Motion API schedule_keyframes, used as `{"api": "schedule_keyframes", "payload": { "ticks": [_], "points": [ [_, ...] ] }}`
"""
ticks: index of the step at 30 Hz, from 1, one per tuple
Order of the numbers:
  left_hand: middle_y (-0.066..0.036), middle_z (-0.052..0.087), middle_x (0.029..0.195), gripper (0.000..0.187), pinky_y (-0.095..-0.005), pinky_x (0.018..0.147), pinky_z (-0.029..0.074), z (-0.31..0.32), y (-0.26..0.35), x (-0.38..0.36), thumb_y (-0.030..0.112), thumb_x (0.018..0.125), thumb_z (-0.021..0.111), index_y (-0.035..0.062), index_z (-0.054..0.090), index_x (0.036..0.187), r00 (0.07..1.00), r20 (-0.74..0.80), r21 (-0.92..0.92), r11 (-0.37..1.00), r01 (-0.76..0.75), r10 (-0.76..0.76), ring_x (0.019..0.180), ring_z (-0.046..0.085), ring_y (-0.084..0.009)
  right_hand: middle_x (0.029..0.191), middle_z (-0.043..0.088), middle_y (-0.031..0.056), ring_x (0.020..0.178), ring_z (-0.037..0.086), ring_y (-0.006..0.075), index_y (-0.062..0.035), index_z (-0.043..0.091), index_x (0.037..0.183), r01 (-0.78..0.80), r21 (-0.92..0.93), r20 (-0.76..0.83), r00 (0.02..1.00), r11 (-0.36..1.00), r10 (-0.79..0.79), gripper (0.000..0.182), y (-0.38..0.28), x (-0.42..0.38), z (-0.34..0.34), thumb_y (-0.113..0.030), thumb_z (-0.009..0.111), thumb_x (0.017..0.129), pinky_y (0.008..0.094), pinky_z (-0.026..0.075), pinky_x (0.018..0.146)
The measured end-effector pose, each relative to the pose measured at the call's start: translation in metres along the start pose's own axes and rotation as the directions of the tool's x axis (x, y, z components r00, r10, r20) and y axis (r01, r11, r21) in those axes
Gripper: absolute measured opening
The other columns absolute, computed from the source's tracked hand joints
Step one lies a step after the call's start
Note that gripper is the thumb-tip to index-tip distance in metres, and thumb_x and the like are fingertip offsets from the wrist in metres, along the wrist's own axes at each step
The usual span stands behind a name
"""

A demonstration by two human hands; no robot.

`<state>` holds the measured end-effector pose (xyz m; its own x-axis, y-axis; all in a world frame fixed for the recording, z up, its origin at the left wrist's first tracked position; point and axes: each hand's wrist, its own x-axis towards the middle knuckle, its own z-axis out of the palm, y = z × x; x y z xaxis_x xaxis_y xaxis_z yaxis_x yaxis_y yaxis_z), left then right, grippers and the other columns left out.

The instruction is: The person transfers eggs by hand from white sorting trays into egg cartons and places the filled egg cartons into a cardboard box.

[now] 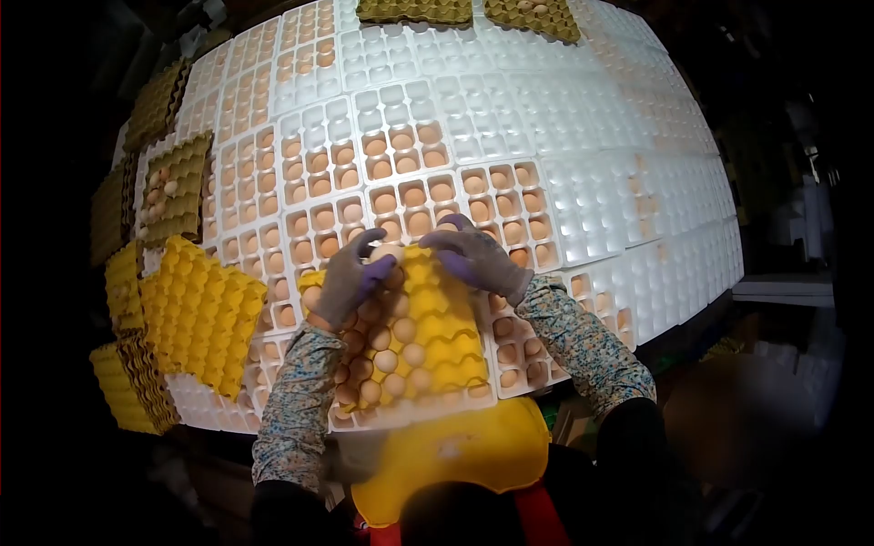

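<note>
Just below the middle of the frame, the left hand (350,278), gloved grey with purple fingertips, is curled around a pale egg (386,252), fingers closed over its left side and top. The right hand (475,259), in the same kind of glove, is half closed with its fingers bent down toward the same egg from the right; whether it touches the egg or holds a second one cannot be told. Both forearms wear patterned floral sleeves that run down toward the lower edge.

Right beneath the hands lies a yellow egg tray (437,328), partly filled, with eggs gathered along its left and middle rows and bare cups on its right. It rests on top of white foam cartons (583,182) that cover the whole tabletop, so it hides the cartons below it. The cartons just above and beside the hands hold brown eggs; those toward the right and upper right of the frame show bare cups.

At the left of the frame a bare yellow tray (196,314) lies tilted over the cartons, with stacked yellow and brown trays (137,382) below it at the tabletop's edge. Another tray with a few eggs (173,187) sits higher on the left.
</note>
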<state>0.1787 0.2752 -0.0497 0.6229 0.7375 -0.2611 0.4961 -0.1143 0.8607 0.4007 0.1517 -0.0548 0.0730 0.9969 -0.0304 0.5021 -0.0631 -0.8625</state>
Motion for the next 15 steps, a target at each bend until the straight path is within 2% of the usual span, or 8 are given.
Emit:
{"api": "schedule_keyframes", "payload": {
  "ticks": [2,4,7,10,11,13,14,15],
  "points": [
    [-0.023,0.070,0.109,0.043,-0.0452,0.085,0.055,-0.026,-0.018,-0.004,0.028,0.086,0.068,0.0071,0.068,0.124,0.998,-0.068,-0.080,0.997,0.009,-0.014,0.098,0.069,-0.0372,0.124,0.056,0.0199,0.105,0.063,0.0355,-0.0070,0.068,0.099,0.048,-0.203,0.061,0.997,0.978,-0.037,0.016,-0.016,0.014,0.022,-0.018,0.063,0.089,0.0456,0.053,0.089],
    [-0.021,0.064,0.115,0.045,-0.0441,0.086,0.055,-0.039,-0.032,-0.007,0.027,0.084,0.069,0.0146,0.068,0.127,0.994,0.102,0.627,0.773,-0.098,0.043,0.098,0.067,-0.0367,0.132,0.050,0.0199,0.101,0.061,0.0364,-0.0037,0.069,0.093,0.080,-0.531,0.170,0.985,0.844,0.014,0.017,-0.041,0.030,0.052,-0.019,0.065,0.087,0.0463,0.053,0.086],
    [-0.022,0.054,0.121,0.029,-0.0454,0.083,0.057,-0.026,0.004,-0.011,0.025,0.083,0.071,0.0154,0.073,0.111,0.971,0.234,0.776,0.611,-0.159,-0.045,0.096,0.067,-0.0383,0.133,0.051,0.0181,0.100,0.060,0.0323,-0.0025,0.072,0.090,0.085,-0.622,0.191,0.981,0.779,0.045,0.022,-0.018,0.046,0.091,-0.023,0.066,0.084,0.0465,0.053,0.081],
    [-0.022,0.053,0.121,0.019,-0.0440,0.075,0.058,-0.004,-0.014,0.002,0.021,0.083,0.070,0.0096,0.072,0.098,0.976,0.214,0.870,0.463,-0.170,-0.044,0.091,0.067,-0.0376,0.139,0.049,0.0173,0.101,0.062,0.0323,-0.0041,0.073,0.098,0.307,-0.594,0.474,0.880,0.744,0.015,0.025,-0.016,0.059,0.069,-0.024,0.069,0.083,0.0455,0.054,0.080],
    [-0.021,0.053,0.123,0.017,-0.0434,0.072,0.058,-0.001,-0.014,0.007,0.017,0.084,0.066,0.0066,0.072,0.097,0.974,0.214,0.904,0.391,-0.170,-0.073,0.090,0.066,-0.0371,0.139,0.049,0.0173,0.101,0.062,0.0323,-0.0041,0.073,0.098,0.297,-0.603,0.468,0.883,0.741,0.027,0.025,-0.021,0.060,0.054,-0.024,0.069,0.083,0.0455,0.054,0.080],
    [-0.021,0.053,0.125,0.018,-0.0428,0.068,0.058,-0.010,-0.010,0.006,0.016,0.084,0.066,0.0050,0.072,0.097,0.968,0.247,0.870,0.450,-0.201,-0.044,0.091,0.066,-0.0360,0.139,0.048,0.0193,0.103,0.065,0.0346,-0.0086,0.072,0.110,0.044,-0.215,0.191,0.982,0.976,-0.002,0.038,-0.011,0.057,0.016,-0.033,0.076,0.081,0.0449,0.054,0.088],
    [-0.021,0.053,0.126,0.021,-0.0427,0.066,0.059,-0.011,-0.012,0.004,0.015,0.083,0.066,0.0041,0.071,0.100,0.967,0.250,0.851,0.486,-0.199,-0.041,0.092,0.066,-0.0357,0.138,0.048,0.0205,0.106,0.066,0.0369,-0.0137,0.070,0.117,0.131,-0.238,0.057,0.991,0.962,-0.121,0.050,0.018,0.062,0.000,-0.040,0.081,0.077,0.0436,0.055,0.093],
    [-0.022,0.051,0.131,0.026,-0.0423,0.062,0.059,-0.004,-0.026,-0.001,0.015,0.082,0.066,0.0025,0.069,0.105,0.977,0.212,0.921,0.339,-0.190,-0.027,0.094,0.065,-0.0351,0.137,0.048,0.0205,0.108,0.065,0.0376,-0.0137,0.070,0.117,0.099,-0.208,-0.034,0.994,0.973,-0.108,0.050,0.044,0.073,-0.025,-0.038,0.083,0.075,0.0431,0.056,0.092]
  ]
}}
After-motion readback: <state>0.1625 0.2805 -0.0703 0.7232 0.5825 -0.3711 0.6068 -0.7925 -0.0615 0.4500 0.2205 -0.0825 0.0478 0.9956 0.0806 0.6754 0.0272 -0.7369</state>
